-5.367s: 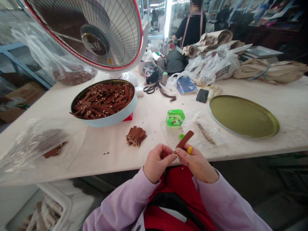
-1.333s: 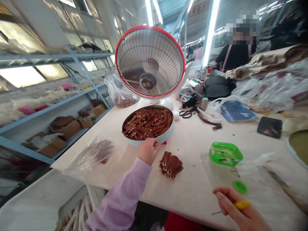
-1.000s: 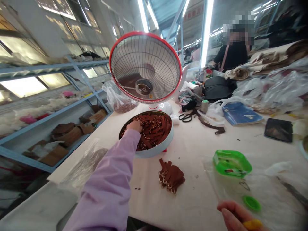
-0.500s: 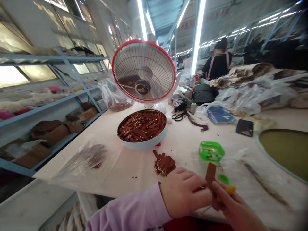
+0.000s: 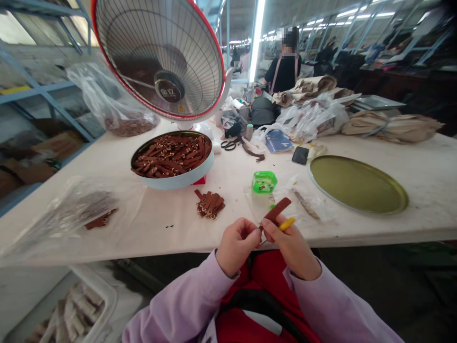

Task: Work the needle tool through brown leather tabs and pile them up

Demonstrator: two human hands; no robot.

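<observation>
My right hand (image 5: 294, 247) is closed around a brown leather-like strap (image 5: 280, 208) and a tool with a yellow handle (image 5: 286, 224). The strap's broad end points up and to the right. A thin metal shaft, seemingly the tool's, shows below the fingers. My left hand (image 5: 238, 244) meets the right one and pinches the strap's lower end; the fingers hide the exact spot. Just beyond the hands lies a pile of brown straps with metal rings (image 5: 210, 204). A green plastic box (image 5: 264, 182) with small items stands behind the strap.
A round tin (image 5: 178, 180) full of brown straps stands left, before a red-rimmed fan heater (image 5: 162, 62). Plastic bags (image 5: 67, 209) lie at the left. Right are a round lid (image 5: 357, 183), a phone-like dark object (image 5: 300, 155), a blue booklet (image 5: 277, 141) and scissors (image 5: 228, 145). A person (image 5: 283, 71) is farther back.
The view has swung right and down, so both forearms and my lap now show. Both hands stay together at the strap, the left now pinching its lower end.
</observation>
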